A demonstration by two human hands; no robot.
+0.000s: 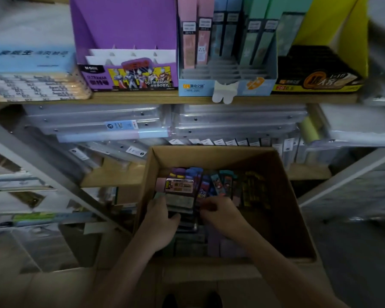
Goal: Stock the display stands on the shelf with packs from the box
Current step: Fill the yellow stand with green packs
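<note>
Both hands in the box (295,196), low centre, 6 o'clock.
Left hand (162,221) grips a stack of packs (179,192), pink-topped, at 9 o'clock inside the box. Right hand (220,213) has its fingers curled onto the loose packs (218,183) beside the stack; cannot tell if it grasps one. On the shelf (142,97) at 12 o'clock: purple stand (120,30), blue stand (227,86), yellow stand (333,23).

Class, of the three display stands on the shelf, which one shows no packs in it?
The purple Ultraman stand, leftmost: only bare white tiers show. The blue stand holds pastel packs at its back; the yellow stand is full of black packs.
</note>
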